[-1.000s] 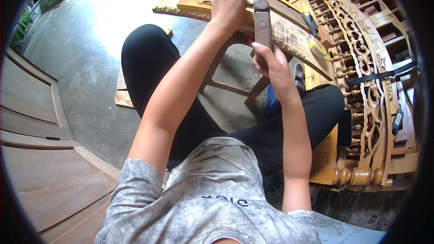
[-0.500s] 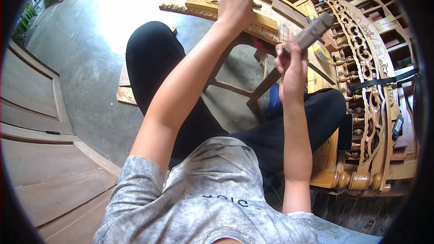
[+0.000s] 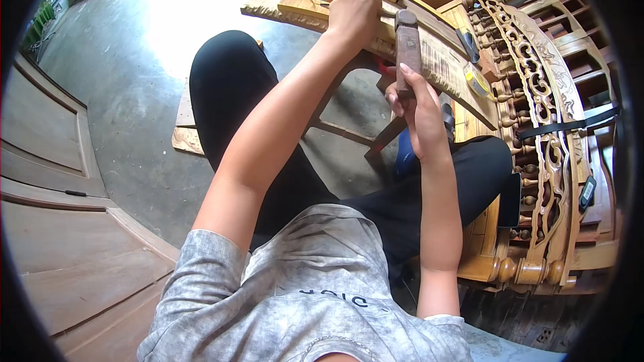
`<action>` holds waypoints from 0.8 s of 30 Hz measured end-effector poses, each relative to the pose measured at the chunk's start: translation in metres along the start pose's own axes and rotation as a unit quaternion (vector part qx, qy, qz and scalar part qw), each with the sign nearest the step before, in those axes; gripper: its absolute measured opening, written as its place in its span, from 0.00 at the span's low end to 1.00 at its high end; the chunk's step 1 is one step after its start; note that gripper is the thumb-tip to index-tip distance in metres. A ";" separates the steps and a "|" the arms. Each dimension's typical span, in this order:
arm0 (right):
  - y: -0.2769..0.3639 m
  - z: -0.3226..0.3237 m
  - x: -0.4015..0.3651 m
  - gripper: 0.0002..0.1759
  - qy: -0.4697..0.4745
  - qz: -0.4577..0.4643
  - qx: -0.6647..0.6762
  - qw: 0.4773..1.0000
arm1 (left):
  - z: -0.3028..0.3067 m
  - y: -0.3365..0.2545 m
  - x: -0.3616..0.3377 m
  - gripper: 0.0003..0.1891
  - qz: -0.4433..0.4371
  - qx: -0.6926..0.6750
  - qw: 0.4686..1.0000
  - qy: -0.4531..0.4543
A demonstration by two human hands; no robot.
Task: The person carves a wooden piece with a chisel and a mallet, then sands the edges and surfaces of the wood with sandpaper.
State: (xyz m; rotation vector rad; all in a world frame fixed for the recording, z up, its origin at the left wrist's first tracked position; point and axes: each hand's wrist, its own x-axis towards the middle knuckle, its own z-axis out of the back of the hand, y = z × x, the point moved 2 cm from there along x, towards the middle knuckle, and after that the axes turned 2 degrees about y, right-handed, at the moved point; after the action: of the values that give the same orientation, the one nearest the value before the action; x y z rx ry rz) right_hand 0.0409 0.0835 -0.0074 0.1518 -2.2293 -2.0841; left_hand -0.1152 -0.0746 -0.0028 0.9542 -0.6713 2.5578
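My left hand is closed round a tool whose handle end shows just right of the fist; its blade is mostly hidden. Beneath that hand, a narrow wooden strip lies on a rough-edged board. My right hand grips a dark wooden mallet by its lower part. The mallet's upper end is beside the tool's handle end, close to or touching it; I cannot tell which.
A yellow tape roll and a dark tool lie right of the mallet. Carved wooden railing stands at the right. A blue object is below the board. Wooden panels are at the left.
The mallet has swung left and turned more upright, toward the tool in my left hand. My right hand has moved slightly left. My left hand has barely moved.
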 end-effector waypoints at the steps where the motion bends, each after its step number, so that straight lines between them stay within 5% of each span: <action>1: 0.000 0.000 0.000 0.20 0.000 -0.004 0.001 1.000 | 0.001 0.000 0.000 0.11 -0.002 -0.011 1.000 0.006; 10: 0.000 0.001 -0.001 0.19 0.003 -0.002 0.007 1.000 | 0.012 -0.010 -0.008 0.17 -0.008 0.151 0.988 0.045; 24: -0.003 0.003 0.000 0.16 -0.008 0.015 0.036 0.999 | -0.007 -0.033 -0.015 0.11 -0.043 0.089 0.995 -0.012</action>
State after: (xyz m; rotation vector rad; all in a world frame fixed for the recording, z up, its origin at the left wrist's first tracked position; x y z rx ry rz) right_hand 0.0408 0.0866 -0.0103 0.1072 -2.3010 -1.9991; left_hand -0.0924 -0.0451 -0.0074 1.0481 -0.4038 2.5655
